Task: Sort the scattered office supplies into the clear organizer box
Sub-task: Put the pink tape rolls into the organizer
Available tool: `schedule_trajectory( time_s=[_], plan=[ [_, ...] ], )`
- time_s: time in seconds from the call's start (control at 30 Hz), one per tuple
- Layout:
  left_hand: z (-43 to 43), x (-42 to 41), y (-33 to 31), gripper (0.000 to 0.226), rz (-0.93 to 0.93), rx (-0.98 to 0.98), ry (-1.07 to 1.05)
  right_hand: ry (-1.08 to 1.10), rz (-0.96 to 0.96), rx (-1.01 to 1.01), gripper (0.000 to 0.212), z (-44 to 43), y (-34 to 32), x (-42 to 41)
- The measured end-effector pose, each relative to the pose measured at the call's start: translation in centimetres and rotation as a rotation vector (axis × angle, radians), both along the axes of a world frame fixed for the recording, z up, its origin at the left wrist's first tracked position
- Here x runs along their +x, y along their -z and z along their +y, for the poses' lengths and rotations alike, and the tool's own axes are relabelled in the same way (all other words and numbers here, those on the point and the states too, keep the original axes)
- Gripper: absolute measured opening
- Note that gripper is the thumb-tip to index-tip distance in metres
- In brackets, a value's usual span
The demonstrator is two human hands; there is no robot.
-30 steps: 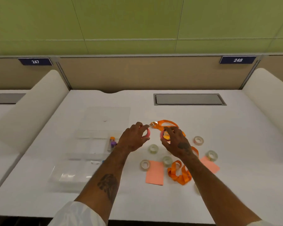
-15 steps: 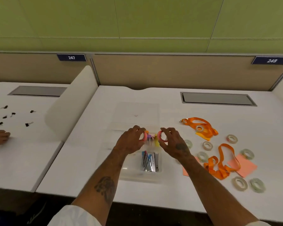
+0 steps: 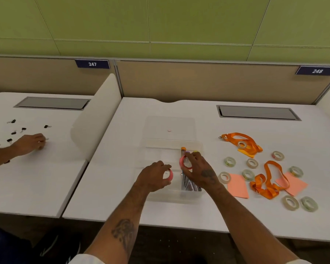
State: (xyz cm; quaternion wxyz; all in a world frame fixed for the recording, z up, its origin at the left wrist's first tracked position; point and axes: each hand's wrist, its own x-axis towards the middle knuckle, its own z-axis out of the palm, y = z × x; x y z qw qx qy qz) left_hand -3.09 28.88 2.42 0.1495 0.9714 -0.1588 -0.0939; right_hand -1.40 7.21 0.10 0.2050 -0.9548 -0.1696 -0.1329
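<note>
The clear organizer box stands open at the desk's middle, its lid lying flat behind it. Over the box, my left hand grips a pink tape roll and my right hand grips a second pink tape roll. Markers and several metal clips lie in the box's right compartments. To the right on the desk lie several clear tape rolls, two orange lanyards and salmon sticky notes.
Another person's hand reaches among black binder clips on the neighbouring desk at left. A white divider separates the desks. A grey cable hatch sits at the back right. The desk's front edge runs below my forearms.
Both hands carried the pink tape rolls from the lanyard area leftwards to above the box and lowered them toward it. The view swung left, bringing the neighbouring desk and hand into sight.
</note>
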Motion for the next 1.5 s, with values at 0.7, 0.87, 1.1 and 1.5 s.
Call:
schedule_trajectory(
  time_s=[0.7,0.87,1.1,1.5],
  plan=[
    [3.6,0.3,1.5,0.105,-0.169,0.188,-0.085,-0.068,0.195,-0.062,0.061,4.2,-0.4,-0.4],
    [4.1,0.4,1.5,0.1,-0.181,0.201,-0.142,-0.037,0.239,-0.146,0.069,4.1,-0.6,0.5],
    [3.9,0.8,1.5,0.093,-0.201,0.181,-0.136,0.072,0.209,-0.168,0.092,2.8,-0.7,0.3],
    [2.5,1.9,1.7,0.077,-0.255,0.172,-0.122,0.198,0.23,-0.237,0.089,1.0,-0.9,-0.3]
  ],
)
